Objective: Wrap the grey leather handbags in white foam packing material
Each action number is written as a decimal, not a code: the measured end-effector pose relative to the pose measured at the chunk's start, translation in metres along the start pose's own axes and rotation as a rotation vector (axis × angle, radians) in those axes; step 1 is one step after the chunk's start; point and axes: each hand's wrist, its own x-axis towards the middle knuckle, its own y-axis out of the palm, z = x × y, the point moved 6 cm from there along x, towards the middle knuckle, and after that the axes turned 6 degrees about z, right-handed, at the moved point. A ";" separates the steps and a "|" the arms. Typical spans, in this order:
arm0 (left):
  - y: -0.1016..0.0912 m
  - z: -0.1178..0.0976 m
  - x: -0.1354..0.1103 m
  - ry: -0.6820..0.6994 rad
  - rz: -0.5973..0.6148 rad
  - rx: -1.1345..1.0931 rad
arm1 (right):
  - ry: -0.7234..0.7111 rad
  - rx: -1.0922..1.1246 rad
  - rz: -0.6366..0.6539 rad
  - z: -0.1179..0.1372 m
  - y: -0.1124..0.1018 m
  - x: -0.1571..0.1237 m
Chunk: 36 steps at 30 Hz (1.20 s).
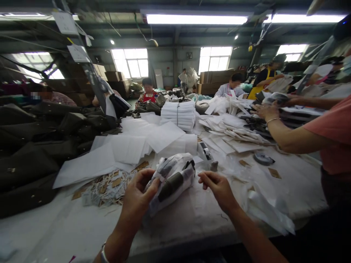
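Observation:
A dark olive strap-like bundle (pixel 172 185), wrapped in white sheet and clear film, rests on the white table (pixel 192 223) in front of me. My left hand (pixel 138 197) grips its left end, thumb on top. Just off its right end is my right hand (pixel 218 188), thumb and fingers pinched together. Whatever the pinch holds, if anything, is too small to make out. Behind the bundle stands a tape dispenser (pixel 205 150). To the left lies a tangle of strings and tags (pixel 106 188).
White sheets (pixel 126 148) spread behind my hands, with a tied white stack (pixel 178 114) beyond. Dark olive bags (pixel 33 157) are heaped at left. At right are a tape roll (pixel 263 158), crumpled clear film (pixel 270 212) and a co-worker's arm (pixel 293 137) handling a wrapped item.

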 end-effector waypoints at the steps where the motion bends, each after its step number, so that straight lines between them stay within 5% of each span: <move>1: 0.001 0.000 -0.001 0.012 0.004 0.015 | -0.040 0.045 0.111 0.022 0.024 -0.008; 5: 0.005 0.001 -0.004 0.080 0.023 0.105 | -0.114 0.163 0.343 0.081 0.093 -0.023; 9: 0.004 0.002 -0.007 0.161 -0.015 0.188 | -0.092 0.145 0.284 0.089 0.116 -0.018; 15: 0.002 -0.006 -0.013 0.236 -0.060 0.385 | -0.012 0.005 0.168 0.079 0.118 -0.014; 22: 0.000 -0.005 -0.017 0.314 -0.068 0.457 | 0.060 0.010 0.230 0.063 0.118 -0.015; 30: 0.002 -0.010 -0.023 0.550 -0.121 0.616 | -0.061 -0.074 0.261 0.065 0.113 -0.026; 33: 0.006 -0.012 -0.027 0.602 -0.104 0.637 | -0.029 0.052 0.268 0.056 0.111 -0.025; 36: 0.005 -0.010 -0.028 0.498 -0.126 0.610 | 0.033 0.259 0.316 0.044 0.114 -0.022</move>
